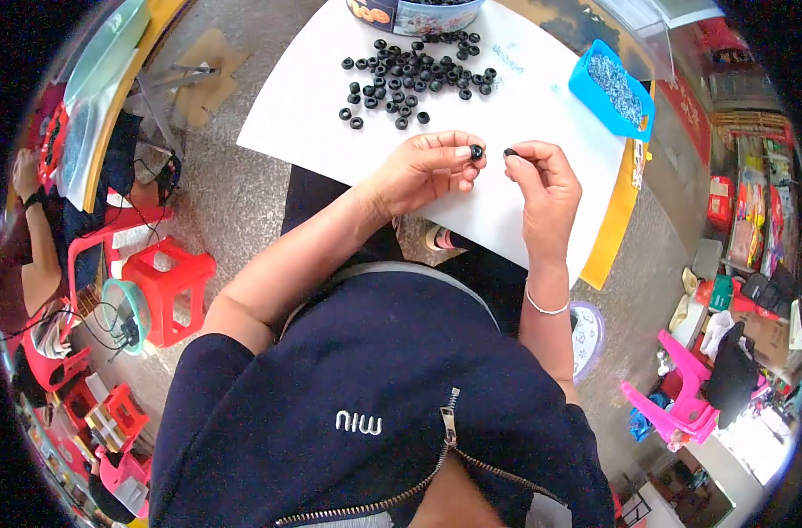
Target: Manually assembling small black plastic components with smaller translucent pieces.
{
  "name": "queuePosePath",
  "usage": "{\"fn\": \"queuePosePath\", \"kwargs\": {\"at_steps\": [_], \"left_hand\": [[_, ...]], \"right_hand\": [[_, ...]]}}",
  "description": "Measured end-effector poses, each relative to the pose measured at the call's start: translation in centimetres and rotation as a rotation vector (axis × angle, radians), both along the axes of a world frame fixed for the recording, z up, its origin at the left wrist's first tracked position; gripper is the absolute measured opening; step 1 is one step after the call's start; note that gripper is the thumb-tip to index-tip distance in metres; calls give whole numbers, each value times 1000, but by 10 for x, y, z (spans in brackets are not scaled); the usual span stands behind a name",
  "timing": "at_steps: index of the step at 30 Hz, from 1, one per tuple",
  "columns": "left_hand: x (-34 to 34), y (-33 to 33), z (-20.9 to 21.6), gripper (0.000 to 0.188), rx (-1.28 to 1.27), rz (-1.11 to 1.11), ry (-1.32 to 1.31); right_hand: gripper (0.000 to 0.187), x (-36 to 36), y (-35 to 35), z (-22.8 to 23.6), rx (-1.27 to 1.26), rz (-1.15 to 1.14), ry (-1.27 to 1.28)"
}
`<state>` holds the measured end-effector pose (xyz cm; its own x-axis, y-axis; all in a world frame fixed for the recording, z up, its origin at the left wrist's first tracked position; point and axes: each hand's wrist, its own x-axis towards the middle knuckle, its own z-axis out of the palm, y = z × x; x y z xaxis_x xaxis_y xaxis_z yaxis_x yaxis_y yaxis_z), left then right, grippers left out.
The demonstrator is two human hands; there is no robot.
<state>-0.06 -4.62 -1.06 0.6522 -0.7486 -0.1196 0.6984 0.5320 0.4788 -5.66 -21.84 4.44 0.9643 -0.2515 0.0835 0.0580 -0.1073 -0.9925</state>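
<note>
My left hand (423, 172) is over the near part of a white tabletop (300, 110), its thumb and fingers pinched on a round black bead (477, 152). Just to its right, my right hand (549, 183) pinches a small black piece (510, 152) between thumb and forefinger. That piece is too small and covered to name. The two hands are a short way apart. Beyond them lies a loose spread of black beads (397, 83) with holes through them, several standing a little away from the rest.
At the table's far edge stands a round printed tub (418, 19) with dark contents. A blue tray (585, 95) of small blue-grey bits sits at the right. A co-worker's arm (40, 255) shows at far left, near a red stool (174, 282). A pink chair (682, 387) stands right.
</note>
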Motion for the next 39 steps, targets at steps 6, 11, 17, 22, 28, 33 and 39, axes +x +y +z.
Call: {"fn": "queuePosePath", "kwargs": {"at_steps": [6, 11, 17, 22, 28, 33, 39], "left_hand": [[-1, -5, 4, 22, 60, -29, -53], [-6, -6, 4, 21, 49, -44, -102], [-12, -10, 11, 19, 168, -37, -149], [-19, -14, 26, 18, 320, 11, -372], [-21, -6, 45, 18, 299, -92, -381], [-26, -11, 37, 18, 132, -143, -224], [-27, -12, 32, 19, 120, -172, -166]], "right_hand": [[11, -8, 9, 7, -186, 30, -65], [13, -13, 13, 10, -358, 40, -128], [12, -25, 12, 18, -544, 32, -155], [10, -38, 10, 23, -653, -3, -201], [11, -49, 8, 31, -470, 36, -217], [11, -52, 7, 23, -487, 17, -315], [11, -56, 6, 23, -472, 19, -287]]}}
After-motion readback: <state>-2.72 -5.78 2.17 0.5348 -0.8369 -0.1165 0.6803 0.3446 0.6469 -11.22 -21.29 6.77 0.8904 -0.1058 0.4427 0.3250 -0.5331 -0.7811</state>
